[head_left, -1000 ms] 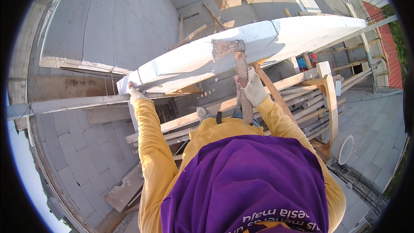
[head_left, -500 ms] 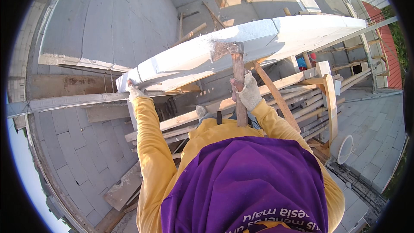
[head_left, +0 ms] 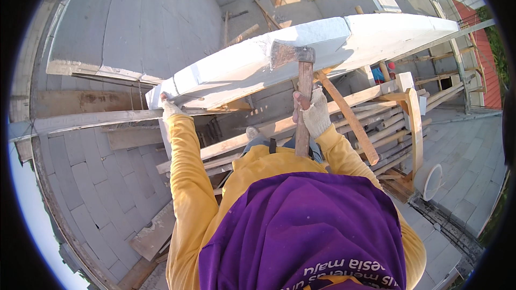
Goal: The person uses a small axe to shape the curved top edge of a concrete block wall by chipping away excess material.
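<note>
My right hand (head_left: 314,115) is wrapped around 1 rusty-headed, brown-handled hatchet (head_left: 305,78). Its handle points away from me, its head over 1 long white block wall (head_left: 236,70) running left to right ahead. My left hand (head_left: 172,108) touches the wall's left end; how curled, I cannot tell. 2 hands, 1 tool.

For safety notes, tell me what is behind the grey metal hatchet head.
Around the hatchet head, the long white block wall shows behind; the patch the head covers cannot be seen.
</note>
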`<state>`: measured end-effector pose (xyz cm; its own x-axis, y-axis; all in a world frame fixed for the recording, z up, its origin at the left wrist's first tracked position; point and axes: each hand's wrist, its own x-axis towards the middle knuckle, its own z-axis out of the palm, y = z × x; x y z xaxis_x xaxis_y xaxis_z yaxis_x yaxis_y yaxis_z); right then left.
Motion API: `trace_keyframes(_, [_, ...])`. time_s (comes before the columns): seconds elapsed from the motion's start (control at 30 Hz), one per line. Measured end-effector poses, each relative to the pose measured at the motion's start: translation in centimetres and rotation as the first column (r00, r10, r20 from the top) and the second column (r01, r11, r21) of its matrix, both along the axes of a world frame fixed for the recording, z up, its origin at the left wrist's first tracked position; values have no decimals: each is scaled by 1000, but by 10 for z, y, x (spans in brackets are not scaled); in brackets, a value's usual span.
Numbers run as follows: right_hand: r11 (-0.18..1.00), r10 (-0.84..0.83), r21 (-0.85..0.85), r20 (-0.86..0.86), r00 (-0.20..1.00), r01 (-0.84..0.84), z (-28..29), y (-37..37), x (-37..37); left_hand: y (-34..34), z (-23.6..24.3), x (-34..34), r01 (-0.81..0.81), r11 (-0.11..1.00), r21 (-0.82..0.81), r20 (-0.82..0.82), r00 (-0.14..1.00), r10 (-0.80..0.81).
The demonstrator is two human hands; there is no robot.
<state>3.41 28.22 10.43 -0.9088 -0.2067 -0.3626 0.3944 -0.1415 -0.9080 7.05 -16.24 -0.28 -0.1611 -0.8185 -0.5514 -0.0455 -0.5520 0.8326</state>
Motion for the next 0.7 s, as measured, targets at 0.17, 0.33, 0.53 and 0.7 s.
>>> trace_keyframes(0.17, [954,-276,-130,-22,961,271,-9,-8,8,2,0,-2,-7,999,-41,9,1000,8])
trace_keyframes(0.33, [984,152,108,-59,987,-145,-9,-8,21,3,-2,-2,-55,997,-50,23,998,56])
trace_keyframes(0.53, [970,-217,-114,-5,976,215,-5,-11,19,10,8,-5,-24,997,-74,38,999,27])
trace_keyframes(0.7, [999,44,6,-28,999,-44,-20,-18,22,6,6,-5,-47,996,-81,83,995,53])
